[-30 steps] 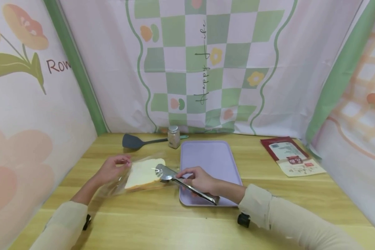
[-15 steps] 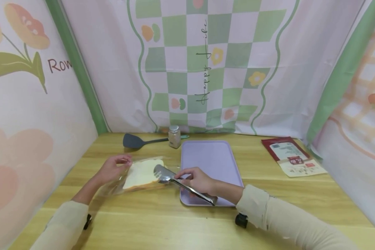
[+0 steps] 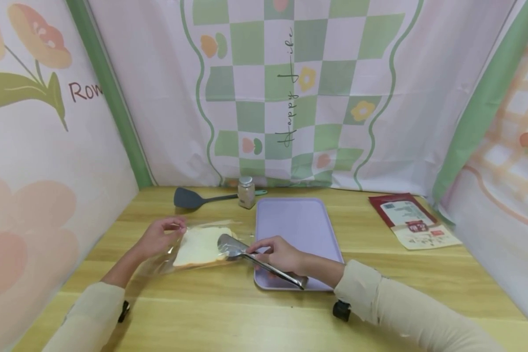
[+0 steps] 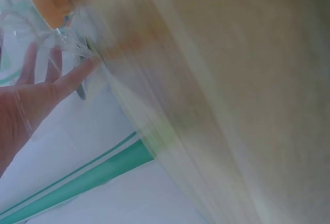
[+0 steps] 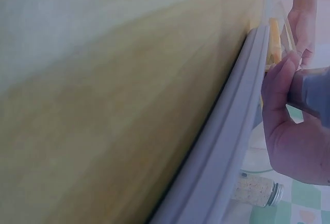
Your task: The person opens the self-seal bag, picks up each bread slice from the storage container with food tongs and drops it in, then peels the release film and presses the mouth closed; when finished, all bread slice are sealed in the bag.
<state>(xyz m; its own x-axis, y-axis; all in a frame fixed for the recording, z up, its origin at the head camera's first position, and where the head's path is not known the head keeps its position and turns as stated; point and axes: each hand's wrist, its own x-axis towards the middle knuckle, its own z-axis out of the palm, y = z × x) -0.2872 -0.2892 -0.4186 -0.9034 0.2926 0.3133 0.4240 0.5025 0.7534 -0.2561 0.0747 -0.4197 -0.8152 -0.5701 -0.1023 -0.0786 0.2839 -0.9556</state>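
White bread with a brown crust [image 3: 200,247] lies inside a clear plastic bag [image 3: 162,261], left of the lavender tray [image 3: 292,220]. At the bag's left side, my left hand [image 3: 156,239] pinches the film; in the left wrist view the film crosses its fingers, near the crust [image 4: 50,2]. My right hand [image 3: 281,255] grips metal serving tongs [image 3: 278,272] above the tray's near left part. The broad head of the tongs reaches over the bread's right edge. Whether the lower arm of the tongs is under the bread is hidden.
Behind the bread lies a dark spatula [image 3: 187,198], its handle passing behind a small lidded glass jar [image 3: 246,193]. A red and cream food pouch [image 3: 415,222] lies flat on the right. Patterned cloth [image 3: 286,98] hangs along the table's back edge.
The head of the tongs shifts and turns slightly over the bread's right edge. Both hands stay nearly in place, and the bag's film changes shape a little.
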